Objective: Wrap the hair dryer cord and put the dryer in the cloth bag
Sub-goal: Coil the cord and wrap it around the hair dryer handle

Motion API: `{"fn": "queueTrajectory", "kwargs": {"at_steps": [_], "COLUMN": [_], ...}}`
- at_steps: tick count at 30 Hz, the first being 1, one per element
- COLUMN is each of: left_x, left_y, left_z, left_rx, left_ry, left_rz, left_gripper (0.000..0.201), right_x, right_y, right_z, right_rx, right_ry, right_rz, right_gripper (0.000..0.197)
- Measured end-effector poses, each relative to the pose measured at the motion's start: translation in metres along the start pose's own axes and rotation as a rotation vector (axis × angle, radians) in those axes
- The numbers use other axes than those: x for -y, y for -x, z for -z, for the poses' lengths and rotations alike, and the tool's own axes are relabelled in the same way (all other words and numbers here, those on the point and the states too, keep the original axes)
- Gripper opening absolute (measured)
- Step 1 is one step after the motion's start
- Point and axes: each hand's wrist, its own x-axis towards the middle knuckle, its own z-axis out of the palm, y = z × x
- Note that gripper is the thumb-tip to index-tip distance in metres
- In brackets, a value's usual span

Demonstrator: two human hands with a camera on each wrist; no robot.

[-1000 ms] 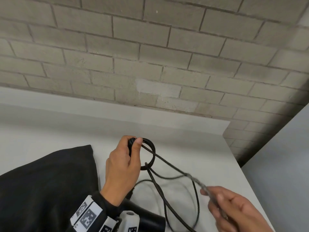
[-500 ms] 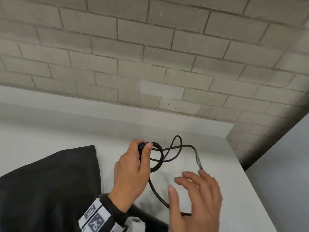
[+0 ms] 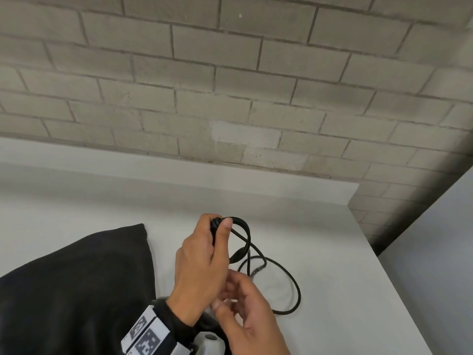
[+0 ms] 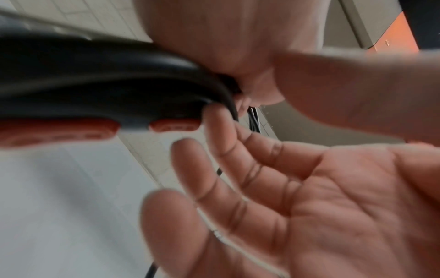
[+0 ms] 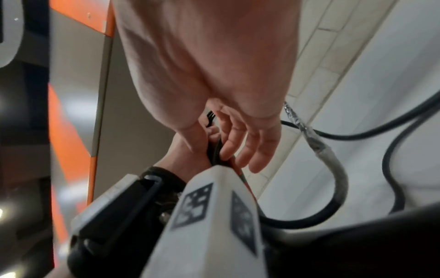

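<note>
My left hand (image 3: 202, 265) grips the black hair dryer (image 4: 83, 80) by its handle, which has red switches. The thumb pins a small coil of the black cord (image 3: 246, 228) at the top. The remaining cord (image 3: 299, 293) lies in a loose loop on the white table (image 3: 345, 265), with a grey taped stretch (image 5: 326, 156). Just below the left hand is my right hand (image 3: 245, 313), palm open (image 4: 321, 206). Its fingers (image 5: 238, 146) reach to the cord by the handle. The black cloth bag (image 3: 76, 290) lies to the left.
A grey brick wall (image 3: 230, 85) stands behind the table. The table's right edge (image 3: 399, 290) runs close to the cord loop, with a grey panel (image 3: 448, 252) beyond it. The wrist camera with printed markers (image 5: 209, 206) sits on my left forearm.
My right hand let go of the cord's far stretch and came in under the left hand. The slack cord dropped into a loop on the table. The left hand kept its hold.
</note>
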Motion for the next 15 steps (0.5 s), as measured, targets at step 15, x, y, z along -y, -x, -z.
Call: {"fn": "queueTrajectory", "kwargs": {"at_steps": [15], "left_x": [0.002], "left_y": [0.002], "left_z": [0.010], "left_rx": [-0.039], "left_ry": [0.156], "left_rz": [0.030], "left_gripper": [0.035], "right_x": [0.008], "right_y": [0.017], "right_z": [0.044], "right_rx": [0.264], "right_ry": [-0.552], "right_rz": [-0.168], "right_gripper": [0.023]}}
